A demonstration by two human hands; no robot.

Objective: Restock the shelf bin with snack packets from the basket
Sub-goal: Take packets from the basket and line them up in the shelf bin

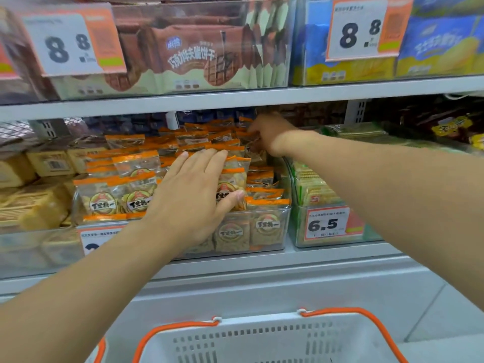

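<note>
Basket (262, 339) waits below as both hands tidy snack packets (136, 197) in the shelf bin (272, 226).
Left hand (193, 203) presses flat, fingers spread, steadying the rows; right hand (264, 134) pinches a rear packet (255, 153), seemingly seating it.

Snack packets (136, 195) sitting stacked in shelf bin (272, 231), middle of lower shelf. Left hand (193, 195) lying on front packets, right hand (267, 134) reaching into back right of bin. Cracker bin (332, 229) sitting just right. Wafer bin (183, 48) sitting on shelf above. Basket (262, 339) sitting below, in front of shelf.
</note>
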